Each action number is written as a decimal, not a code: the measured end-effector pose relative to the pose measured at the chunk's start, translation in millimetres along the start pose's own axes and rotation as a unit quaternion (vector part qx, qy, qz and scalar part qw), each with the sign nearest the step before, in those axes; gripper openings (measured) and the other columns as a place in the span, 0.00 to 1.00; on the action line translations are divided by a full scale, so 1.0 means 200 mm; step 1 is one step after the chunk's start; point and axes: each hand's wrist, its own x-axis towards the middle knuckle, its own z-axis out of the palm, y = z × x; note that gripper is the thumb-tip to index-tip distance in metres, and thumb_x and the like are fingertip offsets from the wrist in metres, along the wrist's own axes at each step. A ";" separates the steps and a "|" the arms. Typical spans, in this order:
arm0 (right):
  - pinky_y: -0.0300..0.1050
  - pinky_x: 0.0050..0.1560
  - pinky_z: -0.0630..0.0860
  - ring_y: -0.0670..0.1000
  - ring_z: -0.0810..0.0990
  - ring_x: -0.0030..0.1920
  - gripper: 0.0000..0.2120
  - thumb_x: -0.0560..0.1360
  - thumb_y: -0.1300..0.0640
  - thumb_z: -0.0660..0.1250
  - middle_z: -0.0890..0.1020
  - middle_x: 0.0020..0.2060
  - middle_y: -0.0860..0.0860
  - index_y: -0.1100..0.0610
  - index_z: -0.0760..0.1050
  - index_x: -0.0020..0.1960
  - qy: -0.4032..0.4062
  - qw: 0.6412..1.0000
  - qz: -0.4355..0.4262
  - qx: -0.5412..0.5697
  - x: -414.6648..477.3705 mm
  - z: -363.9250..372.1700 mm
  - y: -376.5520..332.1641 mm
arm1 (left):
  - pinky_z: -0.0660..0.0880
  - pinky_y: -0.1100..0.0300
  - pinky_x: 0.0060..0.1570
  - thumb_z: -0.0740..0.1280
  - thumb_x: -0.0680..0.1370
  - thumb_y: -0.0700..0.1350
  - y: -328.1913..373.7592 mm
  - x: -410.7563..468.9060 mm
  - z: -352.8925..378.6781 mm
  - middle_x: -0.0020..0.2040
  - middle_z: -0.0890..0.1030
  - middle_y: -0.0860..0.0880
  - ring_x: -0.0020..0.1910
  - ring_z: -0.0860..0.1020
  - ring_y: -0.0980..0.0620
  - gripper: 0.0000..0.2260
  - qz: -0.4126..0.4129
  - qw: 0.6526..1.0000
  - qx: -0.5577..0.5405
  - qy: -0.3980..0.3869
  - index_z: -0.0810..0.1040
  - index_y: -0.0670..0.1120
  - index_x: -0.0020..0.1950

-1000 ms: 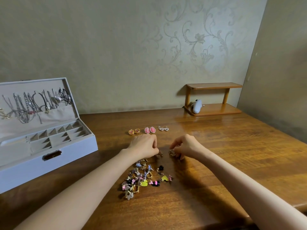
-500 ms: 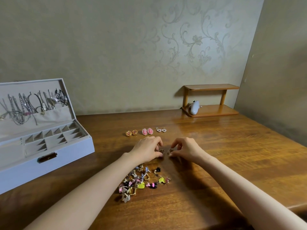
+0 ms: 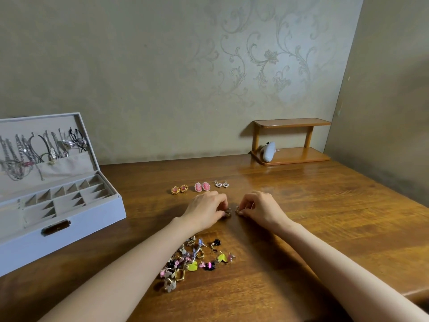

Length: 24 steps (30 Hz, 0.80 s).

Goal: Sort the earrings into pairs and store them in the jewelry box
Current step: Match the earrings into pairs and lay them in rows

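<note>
Earring point(image 3: 228, 211), gold, pinched in left grip point(image 3: 204, 210); similar earring point(image 3: 237, 208) pinched in right grip point(image 3: 262, 209)

Bare table point(image 3: 348, 224) lay open toward three o'clock; sorted pairs point(image 3: 200, 187) blocked twelve, the loose pile point(image 3: 192, 261) six, the jewelry box point(image 3: 76, 235) nine, a shelf point(image 3: 292, 123) two.

Readable text: none.
Jewelry box point(image 3: 97, 219) latch plate point(image 3: 55, 227): too small and dark to show any marking.
White object point(image 3: 269, 151) on shelf point(image 3: 299, 156): no legible label.
</note>
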 end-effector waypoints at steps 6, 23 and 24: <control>0.44 0.45 0.77 0.47 0.76 0.41 0.01 0.71 0.58 0.70 0.77 0.43 0.49 0.54 0.80 0.42 0.027 0.999 0.035 -0.010 0.11 0.01 0.09 | 0.70 0.56 0.55 0.66 0.77 0.46 0.02 0.15 0.06 0.54 0.77 0.51 0.55 0.73 0.51 0.05 -0.027 0.999 0.002 0.039 0.76 0.48 0.51; 0.47 0.46 0.76 0.52 0.78 0.46 0.04 0.72 0.55 0.70 0.77 0.46 0.50 0.54 0.80 0.45 0.064 0.995 0.060 -0.041 0.40 0.05 0.28 | 0.64 0.51 0.63 0.62 0.77 0.42 0.02 0.54 0.22 0.54 0.78 0.47 0.57 0.69 0.47 0.07 -0.058 0.992 0.036 0.104 0.76 0.46 0.54; 0.47 0.46 0.76 0.52 0.78 0.47 0.03 0.73 0.56 0.69 0.77 0.46 0.50 0.54 0.80 0.45 0.068 0.995 0.061 -0.045 0.42 0.05 0.29 | 0.64 0.51 0.63 0.62 0.77 0.42 0.01 0.55 0.22 0.54 0.78 0.47 0.57 0.69 0.47 0.07 -0.059 0.992 0.037 0.104 0.76 0.46 0.54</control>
